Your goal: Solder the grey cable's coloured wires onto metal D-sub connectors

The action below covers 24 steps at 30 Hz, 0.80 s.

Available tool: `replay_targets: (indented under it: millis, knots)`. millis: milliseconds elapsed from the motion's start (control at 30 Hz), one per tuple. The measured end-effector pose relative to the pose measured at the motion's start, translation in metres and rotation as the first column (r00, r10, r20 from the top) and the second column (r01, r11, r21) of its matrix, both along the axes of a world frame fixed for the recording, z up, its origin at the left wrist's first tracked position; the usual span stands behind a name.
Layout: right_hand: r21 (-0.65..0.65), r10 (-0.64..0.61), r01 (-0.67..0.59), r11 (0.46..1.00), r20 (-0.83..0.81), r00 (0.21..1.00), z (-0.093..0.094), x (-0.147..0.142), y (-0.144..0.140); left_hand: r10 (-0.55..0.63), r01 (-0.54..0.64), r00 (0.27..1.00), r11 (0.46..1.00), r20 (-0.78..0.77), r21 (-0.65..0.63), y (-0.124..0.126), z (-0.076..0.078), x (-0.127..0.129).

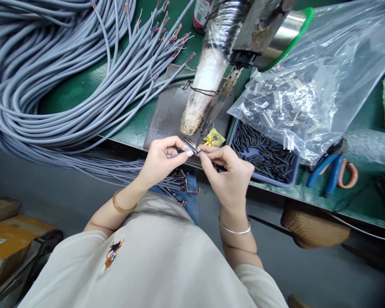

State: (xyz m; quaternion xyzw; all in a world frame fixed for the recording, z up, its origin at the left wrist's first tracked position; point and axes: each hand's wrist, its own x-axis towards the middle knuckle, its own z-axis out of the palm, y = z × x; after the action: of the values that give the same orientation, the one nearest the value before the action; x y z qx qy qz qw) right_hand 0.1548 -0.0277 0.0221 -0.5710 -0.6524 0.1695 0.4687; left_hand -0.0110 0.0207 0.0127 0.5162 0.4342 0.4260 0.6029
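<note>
**Small metal connector pinched between two hands at the bench edge**

The connector (192,145), a short silvery piece with a row of pins, sits just in front of the green bench (83,92), held over the near edge of a dark metal plate (170,111). The left hand (162,160) grips its left end between thumb and fingertips; the right hand (227,171) pinches the right end with curled fingers, so both hands are closed on the same part (the pins themselves are too small to count).

Just behind the hands a wrapped, white-tipped tool (205,85) slants down toward the plate, with a yellow scrap (214,137) beside its tip. To the right lies a blue tray (263,156) of black sleeves, partly covered by a clear plastic bag (317,81) of small parts. Blue-handled pliers (332,167) rest farther right. A large coil of grey cable (51,85) fills the left of the bench, its stripped ends fanned toward the plate. More wire ends (184,184) lie in the person's lap.
</note>
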Motion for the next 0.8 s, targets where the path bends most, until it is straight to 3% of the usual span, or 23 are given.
replay_targets:
  millis: [500,600,700,800]
  knots:
    - [0.023,-0.045,0.044,0.999,0.014,0.999,-0.01,-0.002,-0.017,-0.058,0.057,0.998,0.997,-0.008,-0.054,-0.011,-0.004,0.001]
    - [-0.039,-0.086,0.084,0.996,-0.079,0.993,-0.011,0.001,-0.023,-0.158,0.159,0.987,0.981,0.017,-0.116,-0.015,-0.005,-0.004]
    - [-0.054,-0.187,0.18,0.982,-0.231,0.955,-0.008,0.004,-0.026,-0.341,0.334,0.939,0.934,-0.035,-0.125,-0.023,-0.011,-0.012]
    - [0.121,-0.291,0.351,0.928,-0.351,0.89,-0.001,0.013,-0.029,-0.534,0.549,0.809,0.836,-0.244,-0.011,-0.033,-0.02,-0.022]
